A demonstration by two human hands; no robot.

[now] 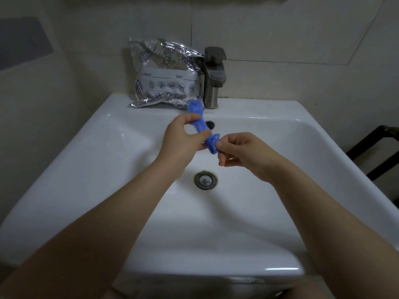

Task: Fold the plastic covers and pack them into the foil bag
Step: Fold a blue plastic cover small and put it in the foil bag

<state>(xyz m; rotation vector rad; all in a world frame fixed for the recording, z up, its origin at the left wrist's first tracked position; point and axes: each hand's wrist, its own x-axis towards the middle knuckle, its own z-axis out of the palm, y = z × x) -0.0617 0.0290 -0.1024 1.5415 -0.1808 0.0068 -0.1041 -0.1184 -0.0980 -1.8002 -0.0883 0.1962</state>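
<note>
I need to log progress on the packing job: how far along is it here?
Done: one blue plastic cover looks already bunched into a narrow roll. In hand: the left hand grips its middle while the right hand pinches its lower end, above the sink. Left: putting it into the foil bag leaning by the faucet; its contents can't be seen.

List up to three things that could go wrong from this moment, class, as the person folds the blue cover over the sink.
1. The bunched blue plastic cover is held only by fingertip pinches of the left hand and right hand above the white ceramic sink; a slip could drop it toward the metal drain.
2. The crinkled silver foil bag leans by the steel faucet on the rim; pushing the cover in may tip it into the basin.
</note>
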